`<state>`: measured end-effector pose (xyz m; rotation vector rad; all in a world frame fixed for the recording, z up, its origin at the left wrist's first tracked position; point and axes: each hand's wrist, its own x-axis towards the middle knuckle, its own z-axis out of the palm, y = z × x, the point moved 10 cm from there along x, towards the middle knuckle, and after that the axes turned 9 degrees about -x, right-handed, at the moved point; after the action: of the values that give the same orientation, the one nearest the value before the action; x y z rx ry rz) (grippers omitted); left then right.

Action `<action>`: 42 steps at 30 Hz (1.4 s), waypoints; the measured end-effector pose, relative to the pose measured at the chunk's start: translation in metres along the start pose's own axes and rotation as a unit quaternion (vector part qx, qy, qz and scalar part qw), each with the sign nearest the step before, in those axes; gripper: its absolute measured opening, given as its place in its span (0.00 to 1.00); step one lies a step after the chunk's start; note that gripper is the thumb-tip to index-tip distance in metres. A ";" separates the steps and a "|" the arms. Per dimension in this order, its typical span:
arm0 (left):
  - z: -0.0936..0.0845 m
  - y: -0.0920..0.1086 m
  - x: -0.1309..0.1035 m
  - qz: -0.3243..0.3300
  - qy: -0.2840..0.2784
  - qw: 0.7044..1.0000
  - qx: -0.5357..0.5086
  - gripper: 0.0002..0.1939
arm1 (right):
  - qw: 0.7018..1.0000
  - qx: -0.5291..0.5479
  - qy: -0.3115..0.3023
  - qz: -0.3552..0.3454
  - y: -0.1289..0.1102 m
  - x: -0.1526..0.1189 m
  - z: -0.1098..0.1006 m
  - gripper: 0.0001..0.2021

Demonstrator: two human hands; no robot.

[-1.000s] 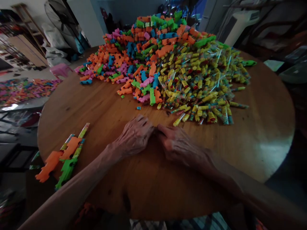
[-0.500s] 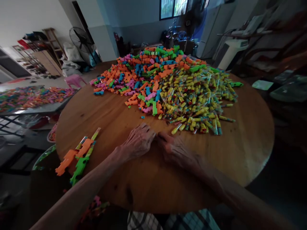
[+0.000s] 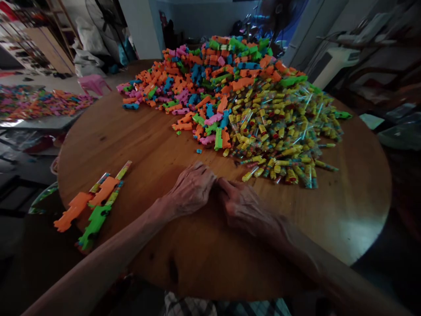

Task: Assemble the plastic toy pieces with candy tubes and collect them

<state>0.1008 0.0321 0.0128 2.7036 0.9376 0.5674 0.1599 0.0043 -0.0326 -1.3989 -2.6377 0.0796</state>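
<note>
My left hand (image 3: 194,186) and my right hand (image 3: 240,204) meet over the near middle of the round wooden table (image 3: 138,140). Both have curled, closed fingers, knuckles up, the fingertips turned toward each other. Anything between them is hidden. Beyond the hands lies a heap of orange, green, blue and pink car-shaped plastic toys (image 3: 177,85). Against its right side is a pile of clear tubes with yellow ends (image 3: 279,127). To the left of my left forearm, orange toys (image 3: 74,210) and a green toy (image 3: 95,226) lie with tubes sticking out from them.
A small blue bit (image 3: 199,151) lies between my hands and the heap. On the left, another table (image 3: 36,125) carries more coloured toys, with a pink stool (image 3: 94,84) beside it. Standing fans (image 3: 105,15) and a white appliance (image 3: 335,66) are farther back.
The view has tilted down and moved closer, so the piles look larger. My hands stay together in nearly the same place, fingers still closed.
</note>
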 end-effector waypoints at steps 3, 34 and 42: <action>-0.002 -0.004 -0.003 -0.005 0.025 0.999 -0.030 0.16 | 0.999 -0.032 0.016 -0.037 -0.004 -0.001 0.001 0.10; -0.077 -0.077 -0.053 -0.215 0.081 0.964 0.134 0.14 | 0.986 -0.074 0.089 0.121 0.029 -0.019 -0.042 0.13; -0.043 -0.142 0.017 -0.306 0.071 0.938 0.147 0.47 | 0.988 -0.082 0.107 0.082 0.017 -0.012 -0.034 0.12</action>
<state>0.0172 0.1556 0.0097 2.4052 1.9346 0.5181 0.1859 0.0033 -0.0024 -1.5763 -2.3972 -0.2591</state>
